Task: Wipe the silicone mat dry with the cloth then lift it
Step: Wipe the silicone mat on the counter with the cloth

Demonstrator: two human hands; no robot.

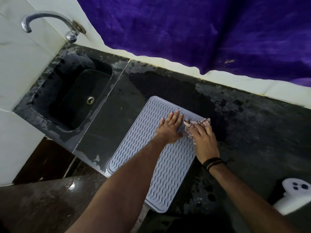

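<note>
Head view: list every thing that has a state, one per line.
Silicone mat: flat on the counter, near end overhanging the edge.
Cloth: bunched on the mat's far right corner.
Left hand: fingers straight, pressing the mat.
Right hand: holding the cloth.
Tap: no water running.
Sink: no dishes inside.

A dark, mottled stone counter (252, 125) runs along the tiled wall, its surface patchy with wet and worn marks. A grey silicone mat (168, 165) with wavy ridges lies flat on it near the middle, its near end overhanging the front edge. A white object (292, 195) rests on the counter at the near right.
</note>
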